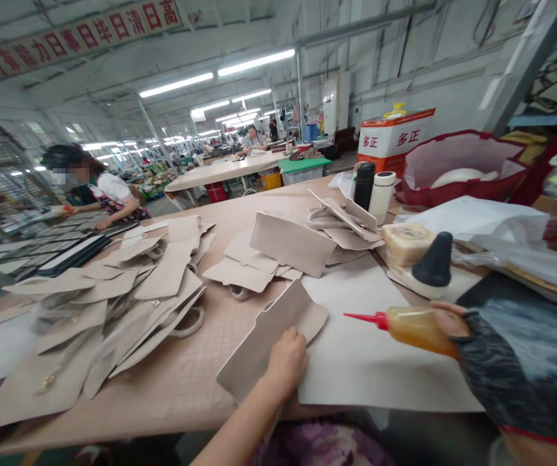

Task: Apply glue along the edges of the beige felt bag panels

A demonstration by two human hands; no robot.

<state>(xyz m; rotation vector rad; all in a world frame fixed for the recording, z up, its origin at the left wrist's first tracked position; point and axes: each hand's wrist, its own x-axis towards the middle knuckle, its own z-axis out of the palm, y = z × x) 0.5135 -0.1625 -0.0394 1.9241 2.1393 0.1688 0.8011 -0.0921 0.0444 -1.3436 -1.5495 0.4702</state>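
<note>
Head view. Writing: red banner (72,40) across the ceiling w/ white Chinese characters, the right end reading 日事日毕日清日高; red-and-white box (395,139) at the back of the bench marked 多正 twice. No label readable on the bottles.

Grip: left hand (285,362), bare, lies flat on the near end of a beige cut panel (269,333), fingers spread over it & pressing down, not curled round anything. The panel lies at the front of the table (181,382), partly over a white sheet (370,336). Right hand (492,362) in a black glove, closed round an amber squeeze bottle (417,328), held on its side above the white sheet w/ red nozzle pointing left toward the panel, tip apart from it.

Around: loose heap of beige pieces (127,291) at left, more pieces (283,249) mid-table. Black-capped bottle (432,265) just behind the right hand; black flask (363,186) & white flask (381,194) side by side further back; red bag (458,168) behind them. Another person (101,191) works at the far left of the bench.
</note>
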